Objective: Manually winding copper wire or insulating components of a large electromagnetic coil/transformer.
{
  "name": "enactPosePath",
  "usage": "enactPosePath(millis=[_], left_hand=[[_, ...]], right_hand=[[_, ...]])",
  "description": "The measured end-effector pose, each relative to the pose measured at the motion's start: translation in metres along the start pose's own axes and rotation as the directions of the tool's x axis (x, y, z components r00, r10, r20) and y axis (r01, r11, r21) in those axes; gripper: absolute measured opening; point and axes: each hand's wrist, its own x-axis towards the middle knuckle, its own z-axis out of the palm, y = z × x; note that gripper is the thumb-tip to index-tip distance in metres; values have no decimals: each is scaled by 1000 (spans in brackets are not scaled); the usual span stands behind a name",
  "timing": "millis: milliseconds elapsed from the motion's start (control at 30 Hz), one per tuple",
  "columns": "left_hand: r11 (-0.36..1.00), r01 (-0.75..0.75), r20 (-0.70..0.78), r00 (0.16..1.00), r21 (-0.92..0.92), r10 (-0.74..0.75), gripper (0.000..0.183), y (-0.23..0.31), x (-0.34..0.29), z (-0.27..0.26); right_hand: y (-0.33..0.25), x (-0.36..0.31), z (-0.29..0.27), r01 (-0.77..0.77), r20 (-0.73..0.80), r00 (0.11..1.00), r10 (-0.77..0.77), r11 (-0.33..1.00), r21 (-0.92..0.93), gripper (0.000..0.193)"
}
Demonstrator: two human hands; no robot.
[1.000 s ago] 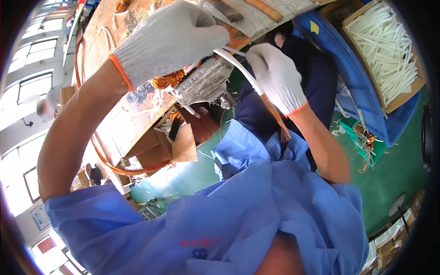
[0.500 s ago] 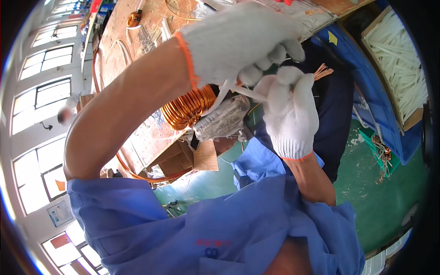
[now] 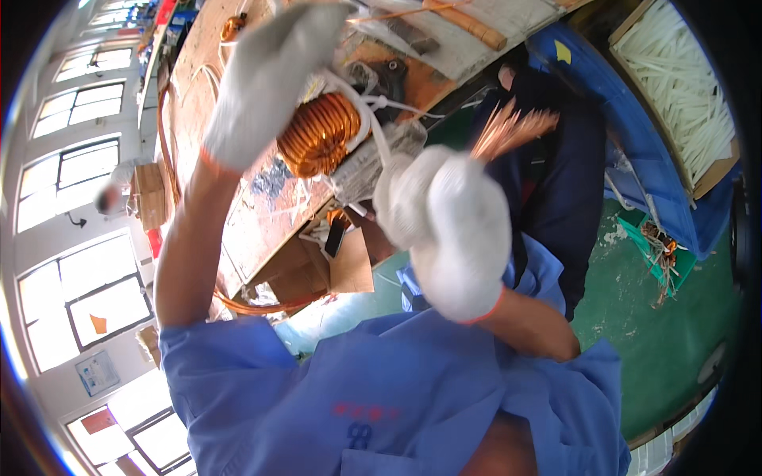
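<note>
A ring-shaped coil of orange copper wire (image 3: pixel 319 135) rests at the table's near edge, against a pad wrapped in greyish-white material (image 3: pixel 373 168). My right hand (image 3: pixel 448 230), in a white knit glove, is closed round a wire lead. From the fist fan out the lead's bare copper strands (image 3: pixel 514 133). A white sleeve (image 3: pixel 381 144) runs between the coil and this fist. My left hand (image 3: pixel 274 83), gloved too, is above the table just past the coil. Motion smears its fingers, and whatever they may hold is hidden. A white cable tie (image 3: pixel 397 104) sticks out beside the coil.
On the wooden table (image 3: pixel 218 170) lie a wooden rod (image 3: pixel 468 25) and dark metal parts (image 3: pixel 389 75). Below its edge is an open cardboard box (image 3: pixel 298 274). To the right are a blue bin (image 3: pixel 583 87), a box of white strips (image 3: pixel 679 99) and a green tray of scraps (image 3: pixel 655 250).
My left hand has swung left and away from my right hand. My right hand has come down and left, still closed on the lead, and more copper strands show.
</note>
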Motion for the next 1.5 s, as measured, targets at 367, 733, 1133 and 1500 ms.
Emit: enactPosePath(millis=[367, 733, 1133, 1500], left_hand=[[904, -54, 72, 997, 424, 26, 31, 11, -38, 17], [919, -23, 128, 991, 393, -30, 37, 13, -35, 12], [639, -286, 310, 948, 714, 77, 106, 40, -31, 0], [836, -287, -35, 939, 468, 342, 82, 8, -33, 32]], right_hand=[[-15, 25, -63, 390, 345, 921, -184, 478, -787, 20], [-39, 132, -48, 123, 302, 883, 360, 442, -889, 11], [12, 43, -143, -474, -303, 700, 646, 104, -875, 57], [-57, 20, -37, 302, 322, 947, 9, 327, -895, 52]])
